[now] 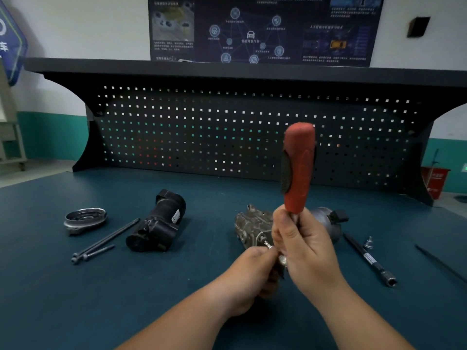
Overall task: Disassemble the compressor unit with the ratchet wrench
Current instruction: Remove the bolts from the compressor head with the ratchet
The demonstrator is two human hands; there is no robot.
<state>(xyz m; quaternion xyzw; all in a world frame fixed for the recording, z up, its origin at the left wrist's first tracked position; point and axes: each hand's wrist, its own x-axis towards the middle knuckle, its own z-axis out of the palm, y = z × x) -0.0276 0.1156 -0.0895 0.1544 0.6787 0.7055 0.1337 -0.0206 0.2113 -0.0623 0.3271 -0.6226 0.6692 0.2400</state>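
The grey metal compressor unit (251, 223) lies on the green bench mat, partly hidden behind my hands. My right hand (300, 246) grips the ratchet wrench (298, 170) low on its shaft, and its red and black handle points upward. The wrench's bit meets a bolt (265, 242) on the compressor's near face. My left hand (252, 271) pinches the wrench head just below that bolt. The wrench head itself is mostly covered by my fingers.
A black motor housing (158, 222) lies left of centre, with two long bolts (101, 245) and a metal ring cover (84, 219) further left. An extension bar (369, 260) and a small socket (369, 242) lie to the right. A pegboard (227, 132) backs the bench.
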